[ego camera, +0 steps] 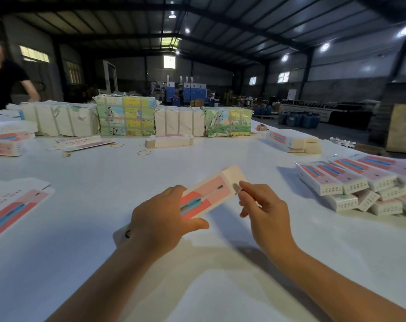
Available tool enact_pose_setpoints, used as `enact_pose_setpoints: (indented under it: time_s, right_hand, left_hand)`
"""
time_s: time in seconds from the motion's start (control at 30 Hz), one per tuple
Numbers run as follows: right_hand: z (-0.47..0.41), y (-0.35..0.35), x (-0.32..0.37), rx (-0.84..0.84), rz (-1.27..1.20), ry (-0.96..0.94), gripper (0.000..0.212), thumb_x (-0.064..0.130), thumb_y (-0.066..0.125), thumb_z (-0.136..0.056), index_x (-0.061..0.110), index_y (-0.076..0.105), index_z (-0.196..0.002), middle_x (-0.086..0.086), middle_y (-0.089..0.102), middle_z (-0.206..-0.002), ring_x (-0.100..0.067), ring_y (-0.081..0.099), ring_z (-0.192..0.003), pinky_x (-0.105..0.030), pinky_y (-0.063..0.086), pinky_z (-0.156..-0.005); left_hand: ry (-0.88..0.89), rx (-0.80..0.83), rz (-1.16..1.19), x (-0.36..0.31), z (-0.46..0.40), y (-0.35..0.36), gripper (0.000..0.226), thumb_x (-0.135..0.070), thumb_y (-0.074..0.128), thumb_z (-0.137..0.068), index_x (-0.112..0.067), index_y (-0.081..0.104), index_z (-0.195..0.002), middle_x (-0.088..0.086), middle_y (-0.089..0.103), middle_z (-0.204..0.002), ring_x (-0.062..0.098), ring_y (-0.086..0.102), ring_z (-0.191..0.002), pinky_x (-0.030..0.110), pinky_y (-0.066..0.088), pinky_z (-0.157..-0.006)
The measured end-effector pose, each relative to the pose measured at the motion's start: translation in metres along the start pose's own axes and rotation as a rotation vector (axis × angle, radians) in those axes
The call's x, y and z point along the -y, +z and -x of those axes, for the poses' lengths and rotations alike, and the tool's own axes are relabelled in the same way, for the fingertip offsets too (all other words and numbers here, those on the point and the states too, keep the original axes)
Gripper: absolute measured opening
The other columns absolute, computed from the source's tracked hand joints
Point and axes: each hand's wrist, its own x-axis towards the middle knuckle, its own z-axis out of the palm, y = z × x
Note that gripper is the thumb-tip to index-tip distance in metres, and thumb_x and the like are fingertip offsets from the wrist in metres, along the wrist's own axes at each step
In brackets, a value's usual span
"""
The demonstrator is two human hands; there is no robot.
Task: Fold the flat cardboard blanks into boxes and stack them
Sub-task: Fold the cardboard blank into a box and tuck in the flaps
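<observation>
Pink-printed box (206,196) gripped by left hand (162,219), right hand (264,212) fingers pinching its end flap above bare tabletop (104,173).

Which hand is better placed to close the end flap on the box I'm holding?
The right hand, probably. Its fingertips already pinch the open end flap at the far end of the box. The left hand grips the near part of the box, so it is better kept steadying it.
</observation>
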Motion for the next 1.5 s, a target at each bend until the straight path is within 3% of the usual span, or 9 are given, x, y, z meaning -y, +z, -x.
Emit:
enact_pose_setpoints:
  time_s: [0.33, 0.73, 0.8, 0.87, 0.93, 1.07, 1.2, 1.33, 1.5]
  right_hand:
    - [-0.003, 0.0, -0.006, 0.113, 0.051, 0.086, 0.045, 0.016, 0.056, -0.094, 0.039, 0.039, -0.129, -0.004, 0.061, -0.083, -0.01, 0.055, -0.067, -0.022, 0.05, -0.058]
    - [-0.004, 0.0, -0.002, 0.172, 0.135, -0.032, 0.025, 0.012, 0.051, -0.096, 0.032, 0.06, -0.084, 0.005, 0.061, -0.09, -0.002, 0.058, -0.08, -0.013, 0.045, -0.066]
    - [-0.008, -0.003, -0.001, 0.079, 0.271, -0.09, 0.012, 0.022, 0.061, -0.091, 0.033, 0.059, -0.094, 0.007, 0.05, -0.101, -0.003, 0.053, -0.087, -0.014, 0.042, -0.071]
    - [-0.013, -0.004, -0.002, -0.041, 0.355, -0.087, 0.052, 0.031, 0.072, -0.082, 0.032, 0.047, -0.127, 0.008, 0.038, -0.116, -0.004, 0.046, -0.097, -0.013, 0.04, -0.078]
    - [-0.017, -0.005, -0.005, 0.021, 0.046, 0.177, 0.077, 0.028, 0.078, -0.076, 0.031, 0.034, -0.139, 0.011, 0.044, -0.118, -0.006, 0.051, -0.102, -0.016, 0.043, -0.08]
    - [-0.02, -0.005, -0.009, 0.305, -0.644, 0.484, 0.027, 0.006, 0.071, -0.075, 0.015, 0.062, -0.099, -0.005, 0.071, -0.088, -0.022, 0.069, -0.085, -0.031, 0.056, -0.071]
    - [-0.01, -0.003, -0.011, 0.137, -0.007, -0.026, 0.018, 0.019, 0.055, -0.094, 0.021, 0.065, -0.109, 0.009, 0.069, -0.088, -0.014, 0.067, -0.086, -0.019, 0.053, -0.077]
    - [-0.001, 0.004, -0.011, 0.242, 0.66, -0.295, 0.053, 0.037, 0.031, -0.096, 0.014, 0.038, -0.143, -0.005, 0.062, -0.117, -0.024, 0.061, -0.102, -0.023, 0.045, -0.083]
    - [-0.002, 0.004, -0.002, 0.244, -0.111, 0.129, 0.036, 0.052, 0.048, -0.084, 0.028, 0.074, -0.083, 0.0, 0.073, -0.084, -0.019, 0.069, -0.087, -0.028, 0.055, -0.086]
  left_hand:
    - [0.08, -0.053, -0.17, -0.01, 0.002, 0.008, 0.075, -0.081, 0.053, -0.065, -0.037, 0.039, -0.125, -0.018, 0.055, -0.113, 0.006, 0.055, -0.097, 0.017, 0.034, -0.067]
    - [0.064, -0.052, -0.146, -0.02, 0.005, 0.014, 0.075, -0.083, 0.048, -0.065, -0.035, 0.041, -0.123, -0.017, 0.056, -0.111, 0.005, 0.055, -0.09, 0.015, 0.037, -0.066]
    - [0.04, -0.04, -0.126, -0.019, 0.004, 0.013, 0.08, -0.087, 0.04, -0.06, -0.036, 0.041, -0.122, -0.018, 0.056, -0.109, 0.005, 0.05, -0.083, 0.014, 0.034, -0.06]
    - [0.025, -0.042, -0.076, -0.017, 0.004, 0.012, 0.084, -0.088, 0.032, -0.053, -0.037, 0.042, -0.119, -0.02, 0.056, -0.106, 0.004, 0.049, -0.081, 0.012, 0.034, -0.058]
    - [0.029, -0.029, -0.051, -0.017, 0.005, 0.012, 0.082, -0.088, 0.037, -0.055, -0.038, 0.042, -0.119, -0.02, 0.057, -0.107, 0.004, 0.051, -0.082, 0.014, 0.039, -0.063]
    - [0.05, 0.02, -0.044, -0.017, 0.006, 0.012, 0.07, -0.081, 0.053, -0.064, -0.038, 0.041, -0.119, -0.02, 0.055, -0.109, 0.004, 0.052, -0.086, 0.016, 0.04, -0.068]
    - [0.043, 0.017, -0.014, -0.017, 0.004, 0.015, 0.07, -0.08, 0.054, -0.065, -0.036, 0.041, -0.118, -0.019, 0.055, -0.11, 0.004, 0.051, -0.085, 0.017, 0.043, -0.07]
    - [0.022, -0.02, -0.092, -0.016, 0.003, 0.018, 0.074, -0.082, 0.048, -0.065, -0.033, 0.042, -0.12, -0.017, 0.055, -0.111, 0.003, 0.044, -0.082, 0.015, 0.035, -0.066]
    - [0.03, -0.033, -0.138, -0.008, 0.005, 0.014, 0.073, -0.081, 0.049, -0.067, -0.033, 0.041, -0.122, -0.016, 0.055, -0.112, 0.002, 0.042, -0.083, 0.016, 0.033, -0.066]
